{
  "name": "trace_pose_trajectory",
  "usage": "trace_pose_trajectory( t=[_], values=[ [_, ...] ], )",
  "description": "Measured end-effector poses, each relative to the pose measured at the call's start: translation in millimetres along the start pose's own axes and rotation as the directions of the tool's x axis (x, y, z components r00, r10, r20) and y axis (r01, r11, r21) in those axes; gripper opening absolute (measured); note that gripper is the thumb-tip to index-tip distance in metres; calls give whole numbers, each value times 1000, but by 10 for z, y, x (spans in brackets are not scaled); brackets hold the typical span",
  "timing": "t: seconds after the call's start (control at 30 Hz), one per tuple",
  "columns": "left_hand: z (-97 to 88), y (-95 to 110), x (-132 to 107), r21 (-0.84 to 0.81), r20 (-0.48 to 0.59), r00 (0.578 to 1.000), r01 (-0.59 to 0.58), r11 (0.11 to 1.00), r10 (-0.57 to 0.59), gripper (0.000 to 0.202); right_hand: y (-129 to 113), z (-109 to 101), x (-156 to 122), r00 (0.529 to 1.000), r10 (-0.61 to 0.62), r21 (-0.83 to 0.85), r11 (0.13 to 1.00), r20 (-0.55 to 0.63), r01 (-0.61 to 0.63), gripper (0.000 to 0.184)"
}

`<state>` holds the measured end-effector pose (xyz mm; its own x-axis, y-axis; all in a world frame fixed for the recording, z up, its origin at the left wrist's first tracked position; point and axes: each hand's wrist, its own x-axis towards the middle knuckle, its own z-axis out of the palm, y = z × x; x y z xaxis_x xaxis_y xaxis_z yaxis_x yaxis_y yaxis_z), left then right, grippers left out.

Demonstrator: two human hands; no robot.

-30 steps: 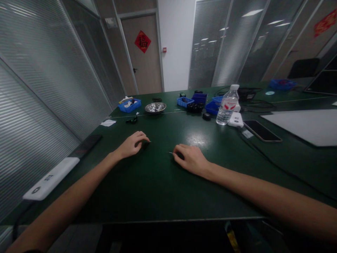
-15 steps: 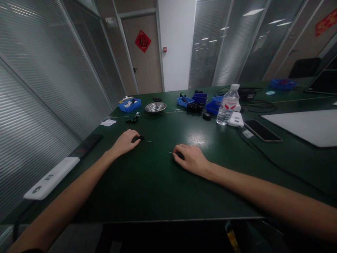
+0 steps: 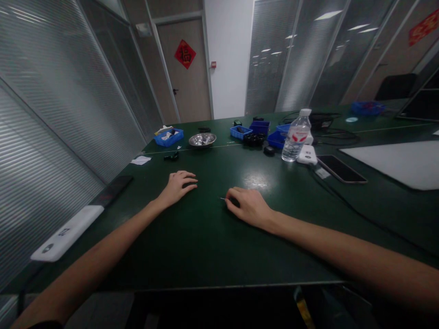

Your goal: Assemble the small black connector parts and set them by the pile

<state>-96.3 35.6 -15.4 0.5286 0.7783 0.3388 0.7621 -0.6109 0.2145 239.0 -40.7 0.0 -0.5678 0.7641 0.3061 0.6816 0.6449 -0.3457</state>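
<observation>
Along the near edge of the dark green desk (image 3: 192,251), bare surface; glossy top, glare patch right of centre, pale seam running crosswise toward the far edge. Room: slatted blinds (image 3: 41,119) behind glass beside the left edge, wooden door (image 3: 194,98) and white wall (image 3: 229,59) beyond the far edge, glass partitions (image 3: 298,55) to the right.

Hands, both over the middle of the desk. Right hand (image 3: 248,205): closed, thumb and finger pinching a thin pale piece (image 3: 222,198), whose end points left. Left hand (image 3: 179,186): open, fingers apart, low over the desk; cannot tell whether the fingertips touch anything.

Toward the far edge: metal bowl (image 3: 202,140) with small contents; blue tray (image 3: 169,138) near the far left corner. Toward the right edge: phone (image 3: 341,169), clear bottle (image 3: 295,139).

Writing: red diamond (image 3: 185,54) on the door reads 福. Bottle label: red on white, wording illegible. White box (image 3: 66,233) along the left edge: dark mark and round emblem, unreadable. Red banner (image 3: 424,28), upper right: characters not legible.
</observation>
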Motion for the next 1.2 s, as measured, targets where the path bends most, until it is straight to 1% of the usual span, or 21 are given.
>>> trace_pose_trajectory(
  t=[0.13, 0.27, 0.33, 0.43, 0.53, 0.6, 0.7, 0.87, 0.97, 1.03, 1.13, 1.2],
  values=[
    [43, 3, 34, -37, -19, 999, 34, 999, -35, 29, -17, -24, 4, 1000, 8, -1, 1000, 4, -8, 20],
    [-7, 10, 43, -86, -25, 998, 51, 995, -53, 25, -26, -34, 3, 1000, 12, -8, 1000, 5, -12, 18],
    [-53, 20, 43, -104, -57, 994, 85, 991, -92, 24, -22, -32, 1, 1000, 14, -9, 1000, 9, -14, 18],
    [-131, -8, 31, -135, -145, 975, 147, 980, -167, 26, -10, -34, -7, 1000, 8, 7, 1000, 16, -8, 19],
    [-182, -101, 5, -174, -215, 944, 215, 961, -250, 31, -9, -50, -16, 999, 8, 33, 999, 37, -9, 21],
    [-188, -178, -14, -177, -240, 926, 254, 951, -293, 32, -14, -61, -19, 999, 11, 39, 999, 45, -13, 22],
    [-156, -269, -31, -171, -233, 918, 286, 943, -321, 31, -17, -61, -16, 999, 8, 31, 999, 34, -9, 21],
    [-94, -321, -30, -164, -172, 933, 288, 943, -315, 30, -1, -31, -13, 1000, -1, 23, 1000, 16, 1, 20],
    [-98, -352, -32, -159, -147, 941, 281, 946, -304, 31, 4, -28, -20, 1000, -4, 27, 1000, 12, 3, 21],
    [-112, -400, -37, -164, -146, 939, 286, 944, -310, 32, 4, -32, -25, 1000, -6, 37, 999, 17, 6, 21],
    [-141, -540, -57, -176, -168, 922, 320, 931, -349, 31, 3, -37, -26, 1000, -7, 37, 999, 15, 6, 20],
    [-170, -685, -91, -169, -185, 906, 353, 920, -381, 32, 2, -38, -25, 1000, -8, 30, 1000, 11, 8, 20]
  ],
)
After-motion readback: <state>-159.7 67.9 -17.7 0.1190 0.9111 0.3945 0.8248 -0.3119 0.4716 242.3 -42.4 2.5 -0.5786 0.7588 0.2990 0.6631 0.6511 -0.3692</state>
